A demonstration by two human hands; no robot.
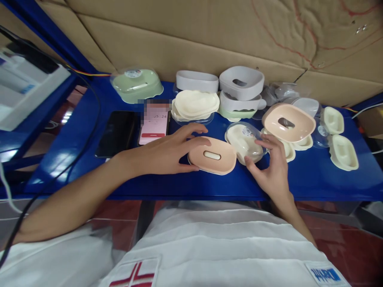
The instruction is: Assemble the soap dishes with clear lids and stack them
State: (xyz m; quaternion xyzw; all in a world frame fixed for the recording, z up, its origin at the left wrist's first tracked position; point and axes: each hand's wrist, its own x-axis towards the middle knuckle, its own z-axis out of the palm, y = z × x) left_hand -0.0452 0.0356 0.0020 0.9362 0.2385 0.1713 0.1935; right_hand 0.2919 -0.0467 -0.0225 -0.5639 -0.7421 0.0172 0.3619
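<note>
My left hand (182, 148) is around the left end of a peach oval dish (224, 159), thumb at its near edge and fingers at its far edge. A slot in the middle of this dish shows a cream part below. To its right lies a cream molded tray (239, 137) under a clear plastic cover (255, 149) with a round label. My right hand (272, 165) grips that cover's right side between thumb and fingers. Just behind my right hand, a larger peach dish (299, 131) with an opening rests on cream trays (289, 151).
Grey dishes (242, 79) and stacked cream trays (196, 101) stand along the back. A green dish (140, 89) under a clear cover is at the back left. Two phones, one dark (115, 133) and one lit (154, 129), lie left. Two cream trays (344, 153) sit right.
</note>
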